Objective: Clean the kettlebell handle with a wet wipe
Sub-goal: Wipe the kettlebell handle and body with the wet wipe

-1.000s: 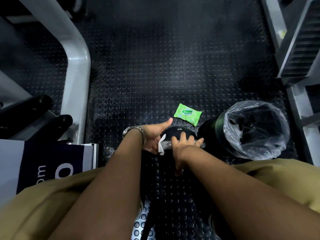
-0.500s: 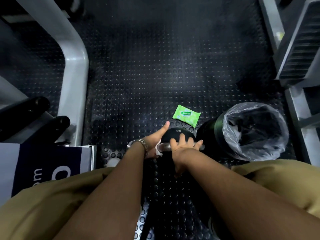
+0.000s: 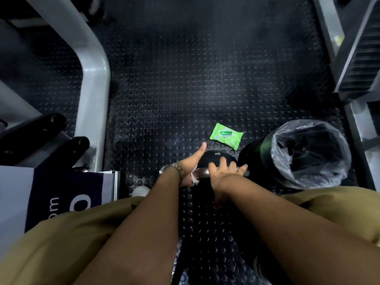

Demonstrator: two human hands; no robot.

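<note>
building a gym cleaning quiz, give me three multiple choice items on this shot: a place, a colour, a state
1. Where is the wipes pack? A in a pocket B on the floor beyond the kettlebell C on a shelf
2. Pack colour? A blue B green C red
3. The right hand? A clenched fist B lifting the pack C fingers straight on the handle
Key: B, it lies on the floor past the kettlebell; B, its wrapper is bright green; C, straight fingers rest across the handle.
</note>
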